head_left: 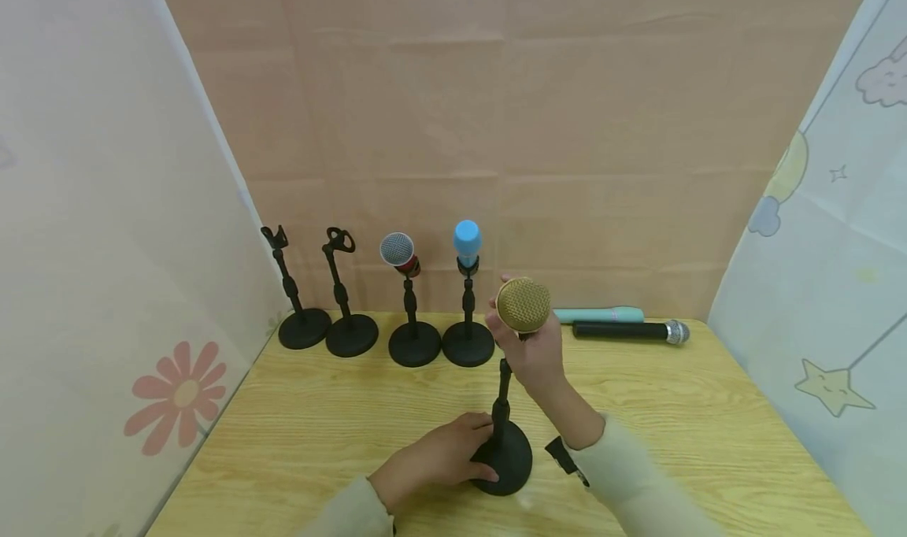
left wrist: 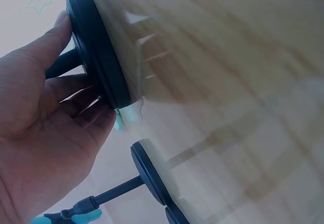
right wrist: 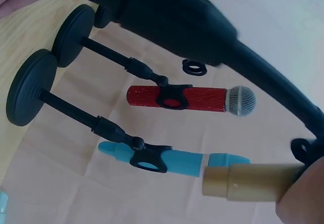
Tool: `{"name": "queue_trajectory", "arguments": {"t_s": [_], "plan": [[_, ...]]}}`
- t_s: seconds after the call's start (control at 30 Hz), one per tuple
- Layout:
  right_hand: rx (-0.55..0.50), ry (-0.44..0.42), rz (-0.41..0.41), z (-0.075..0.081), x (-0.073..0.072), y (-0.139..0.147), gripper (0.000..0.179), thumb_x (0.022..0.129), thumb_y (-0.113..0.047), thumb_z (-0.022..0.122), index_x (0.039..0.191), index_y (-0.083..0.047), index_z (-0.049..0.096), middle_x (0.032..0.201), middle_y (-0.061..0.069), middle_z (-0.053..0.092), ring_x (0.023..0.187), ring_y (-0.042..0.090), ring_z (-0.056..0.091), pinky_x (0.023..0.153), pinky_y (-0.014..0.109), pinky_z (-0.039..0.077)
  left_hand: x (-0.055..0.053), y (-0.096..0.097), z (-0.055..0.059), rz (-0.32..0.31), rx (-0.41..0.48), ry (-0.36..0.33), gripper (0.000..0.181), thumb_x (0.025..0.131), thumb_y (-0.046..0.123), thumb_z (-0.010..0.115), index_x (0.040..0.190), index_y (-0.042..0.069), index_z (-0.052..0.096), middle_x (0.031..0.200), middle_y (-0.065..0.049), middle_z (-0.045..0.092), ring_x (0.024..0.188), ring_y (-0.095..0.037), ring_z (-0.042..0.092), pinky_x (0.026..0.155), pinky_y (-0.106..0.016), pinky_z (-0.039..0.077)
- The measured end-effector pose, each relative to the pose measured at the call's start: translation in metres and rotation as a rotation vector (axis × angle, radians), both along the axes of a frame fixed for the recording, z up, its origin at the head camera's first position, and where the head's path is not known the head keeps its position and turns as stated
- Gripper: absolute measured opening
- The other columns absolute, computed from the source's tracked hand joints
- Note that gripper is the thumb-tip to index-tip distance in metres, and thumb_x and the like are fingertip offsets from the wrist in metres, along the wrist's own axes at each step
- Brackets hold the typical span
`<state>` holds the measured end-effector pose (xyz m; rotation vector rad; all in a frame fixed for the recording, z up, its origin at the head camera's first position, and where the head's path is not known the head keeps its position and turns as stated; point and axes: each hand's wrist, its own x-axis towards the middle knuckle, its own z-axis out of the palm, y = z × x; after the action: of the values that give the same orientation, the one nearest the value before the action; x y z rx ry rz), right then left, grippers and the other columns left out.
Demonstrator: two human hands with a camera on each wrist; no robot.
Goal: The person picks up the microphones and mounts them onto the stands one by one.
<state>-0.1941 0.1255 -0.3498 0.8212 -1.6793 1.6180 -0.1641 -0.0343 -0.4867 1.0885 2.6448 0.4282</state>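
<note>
A gold microphone (head_left: 523,305) is in my right hand (head_left: 540,361), at the top of a black microphone stand (head_left: 515,460) near the front of the table. Its gold handle end (right wrist: 243,182) shows in the right wrist view, close to the stand's clip (right wrist: 302,149); whether it sits fully in the clip I cannot tell. My left hand (head_left: 448,448) grips the stand's round base, thumb on one side and fingers by the pole. The left wrist view shows that base (left wrist: 98,49) between thumb and fingers.
Behind stand a red microphone (head_left: 398,250) and a blue microphone (head_left: 467,239) on stands. Two bare stands (head_left: 303,328) (head_left: 351,335) are at the back left. A turquoise microphone (head_left: 602,315) and a black microphone (head_left: 623,330) lie at the back right. Walls enclose three sides.
</note>
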Motion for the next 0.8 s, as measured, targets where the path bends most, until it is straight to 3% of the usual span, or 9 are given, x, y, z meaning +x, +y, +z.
{"name": "queue_trajectory", "arguments": {"t_s": [0.13, 0.27, 0.37, 0.5, 0.63, 0.8], "plan": [[-0.063, 0.132, -0.026, -0.004, -0.006, -0.007, 0.058, 0.094, -0.044, 0.071, 0.109, 0.012, 0.059, 0.097, -0.008, 0.067, 0.085, 0.005, 0.064, 0.071, 0.017, 0.052, -0.001, 0.001, 0.001, -0.008, -0.002, 0.003, 0.072, 0.091, 0.053, 0.068, 0.147, 0.009, 0.053, 0.154, -0.001, 0.046, 0.141, -0.018, 0.045, 0.109, -0.03, 0.045], [-0.113, 0.162, -0.098, -0.006, -0.009, -0.011, 0.035, 0.089, -0.021, 0.073, 0.093, 0.012, 0.062, 0.088, -0.001, 0.069, 0.08, 0.004, 0.065, 0.069, 0.017, 0.053, 0.0, 0.002, 0.002, -0.009, -0.019, 0.012, 0.072, 0.091, 0.053, 0.068, 0.147, 0.009, 0.054, 0.154, 0.0, 0.047, 0.141, -0.017, 0.045, 0.11, -0.029, 0.045], [-0.166, 0.119, -0.13, -0.006, -0.008, -0.013, 0.023, 0.083, -0.01, 0.072, 0.086, 0.011, 0.063, 0.079, -0.001, 0.069, 0.07, 0.002, 0.062, 0.063, 0.016, 0.052, 0.0, 0.002, 0.002, -0.007, -0.028, 0.009, 0.073, 0.091, 0.053, 0.068, 0.147, 0.009, 0.053, 0.154, 0.0, 0.047, 0.141, -0.017, 0.045, 0.11, -0.029, 0.044], [-0.18, 0.09, -0.126, -0.007, -0.005, -0.013, 0.022, 0.081, -0.012, 0.073, 0.076, 0.006, 0.063, 0.069, -0.006, 0.066, 0.06, 0.003, 0.059, 0.055, 0.018, 0.049, 0.0, 0.002, 0.001, -0.006, -0.035, -0.002, 0.073, 0.091, 0.054, 0.068, 0.148, 0.01, 0.053, 0.154, 0.0, 0.047, 0.141, -0.016, 0.045, 0.11, -0.029, 0.044], [-0.114, 0.049, -0.127, -0.007, -0.002, -0.011, 0.02, 0.08, -0.014, 0.075, 0.073, 0.003, 0.065, 0.067, -0.009, 0.065, 0.059, 0.003, 0.059, 0.053, 0.018, 0.05, -0.001, 0.003, -0.002, -0.005, -0.045, 0.001, 0.074, 0.091, 0.056, 0.067, 0.148, 0.011, 0.053, 0.155, 0.001, 0.046, 0.142, -0.016, 0.044, 0.111, -0.029, 0.044], [-0.002, -0.136, -0.099, -0.006, 0.005, -0.003, 0.017, 0.081, -0.019, 0.076, 0.078, -0.005, 0.069, 0.072, -0.017, 0.065, 0.063, 0.002, 0.058, 0.056, 0.018, 0.049, -0.002, 0.001, -0.005, 0.0, -0.042, -0.002, 0.074, 0.092, 0.056, 0.066, 0.149, 0.011, 0.052, 0.156, 0.001, 0.044, 0.143, -0.016, 0.043, 0.111, -0.03, 0.043]]}}
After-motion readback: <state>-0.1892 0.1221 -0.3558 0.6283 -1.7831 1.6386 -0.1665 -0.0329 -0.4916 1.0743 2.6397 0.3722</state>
